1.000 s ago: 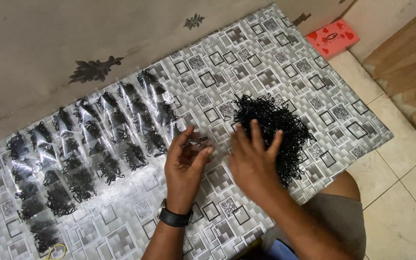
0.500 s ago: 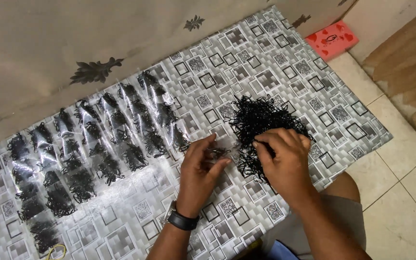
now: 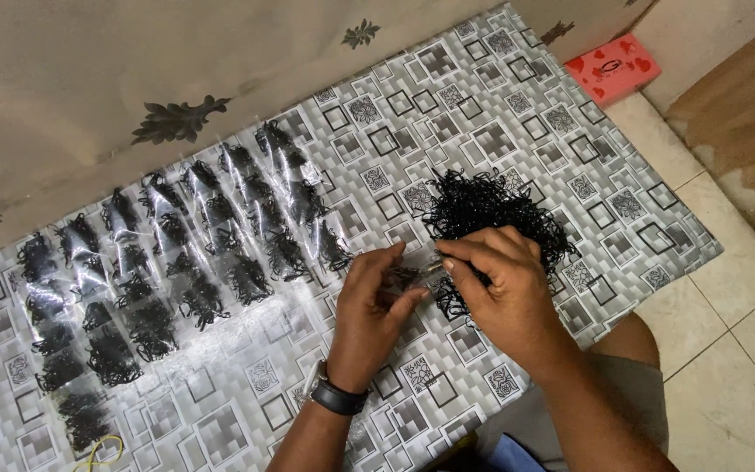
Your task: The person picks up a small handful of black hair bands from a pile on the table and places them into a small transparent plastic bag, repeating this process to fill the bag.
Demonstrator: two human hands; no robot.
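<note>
Both hands meet over the patterned mat (image 3: 482, 140): the left hand (image 3: 376, 301) pinches a small clear bag (image 3: 408, 275) while the right hand (image 3: 500, 284), fingers curled, feeds black bands into it. One loose black pile (image 3: 491, 205) lies just behind them. Rows of filled bags (image 3: 168, 271), too many to count, lie left; one red box (image 3: 612, 68) sits far right.

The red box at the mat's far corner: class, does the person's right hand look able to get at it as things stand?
Probably yes. The red box lies in the open beyond the loose black pile, with nothing covering it. But the right hand is busy at the pile and would have to stretch over it.
</note>
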